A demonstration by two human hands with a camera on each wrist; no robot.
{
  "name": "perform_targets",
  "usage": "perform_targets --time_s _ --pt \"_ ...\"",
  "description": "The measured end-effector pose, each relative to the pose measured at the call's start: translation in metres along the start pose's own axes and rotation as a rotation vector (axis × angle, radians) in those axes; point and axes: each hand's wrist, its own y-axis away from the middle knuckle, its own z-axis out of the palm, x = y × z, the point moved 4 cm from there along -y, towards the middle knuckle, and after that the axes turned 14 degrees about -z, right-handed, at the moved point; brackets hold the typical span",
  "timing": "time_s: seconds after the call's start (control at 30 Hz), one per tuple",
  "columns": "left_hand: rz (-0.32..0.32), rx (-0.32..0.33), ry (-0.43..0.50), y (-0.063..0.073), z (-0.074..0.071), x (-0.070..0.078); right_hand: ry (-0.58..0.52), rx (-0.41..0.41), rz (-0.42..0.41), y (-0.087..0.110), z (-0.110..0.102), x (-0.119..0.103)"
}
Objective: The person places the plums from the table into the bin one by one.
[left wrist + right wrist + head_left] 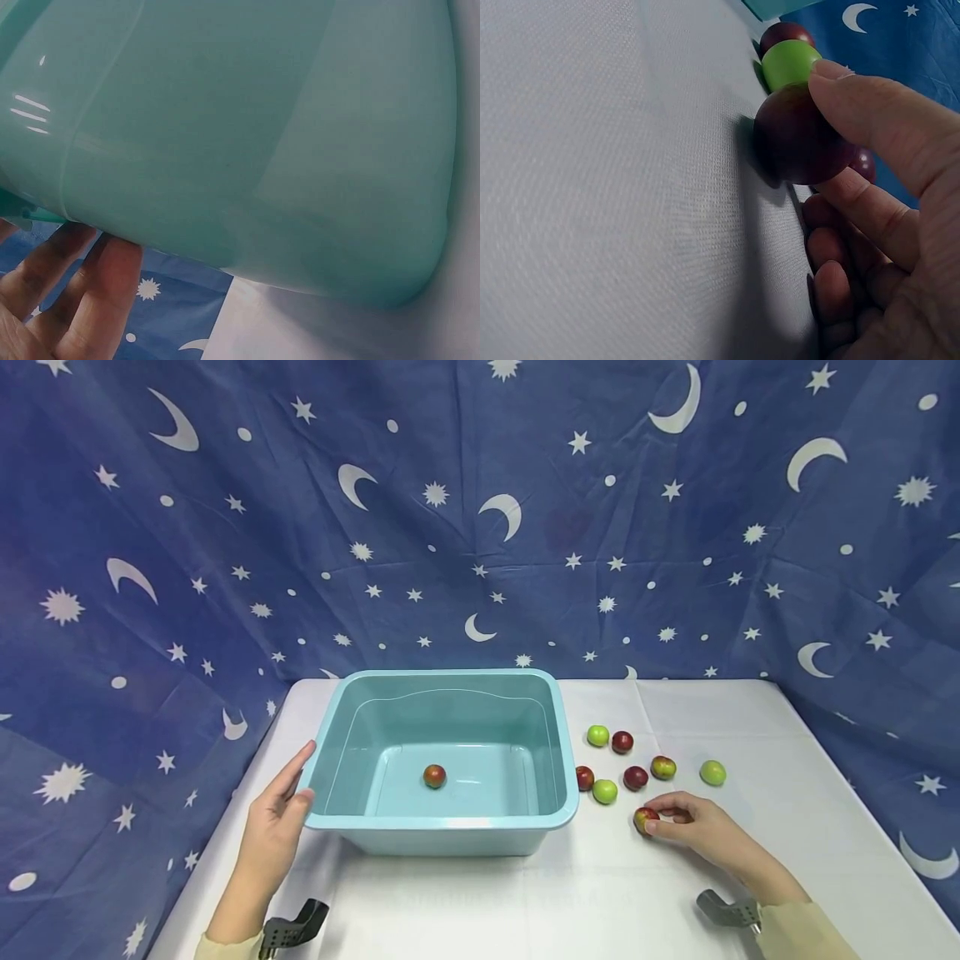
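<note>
My right hand (697, 827) pinches a small red-and-yellow apple (646, 821) between thumb and fingers, low over the white table. In the right wrist view the same apple (799, 135) looks dark red, and the other fingers (831, 289) curl below it. A light blue plastic basin (442, 822) stands left of the fruit. One small red apple (434, 776) lies on its floor. My left hand (276, 827) rests at the basin's left rim with the fingers fairly straight. In the left wrist view its fingertips (120, 259) are right at the basin's outer wall.
Several small apples lie right of the basin: a green apple (597, 736), a dark red apple (622, 742), a red-and-green apple (663, 767) and others. Another green apple (712, 772) lies farthest right. A blue star-and-moon cloth (480, 527) hangs behind the white table (450, 902).
</note>
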Motion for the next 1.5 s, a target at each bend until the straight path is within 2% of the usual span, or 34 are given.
perform_targets --time_s 0.1,0.37,0.5,0.67,0.77,1.03,1.5 --pt "-0.007 0.001 -0.005 0.000 -0.001 -0.001 0.011 -0.002 -0.005 0.000 0.000 0.000" --pt "-0.013 0.000 -0.011 0.000 -0.001 -0.001 -0.070 -0.050 0.003 -0.005 -0.005 0.002" --pt "-0.007 -0.001 -0.004 0.000 0.000 -0.001 -0.072 -0.073 0.005 -0.008 -0.011 -0.003" --pt "-0.015 0.003 -0.016 0.000 0.000 -0.001 -0.088 -0.067 -0.060 -0.013 -0.021 -0.018" --pt "-0.024 0.006 -0.027 0.000 0.000 -0.001 -0.120 -0.050 -0.113 -0.017 -0.028 -0.033" --pt "-0.019 0.009 -0.025 0.000 0.000 -0.001 -0.121 0.009 -0.231 -0.030 -0.042 -0.086" --pt "0.003 0.010 -0.005 0.000 0.001 -0.001 -0.082 0.011 -0.411 -0.062 -0.048 -0.183"
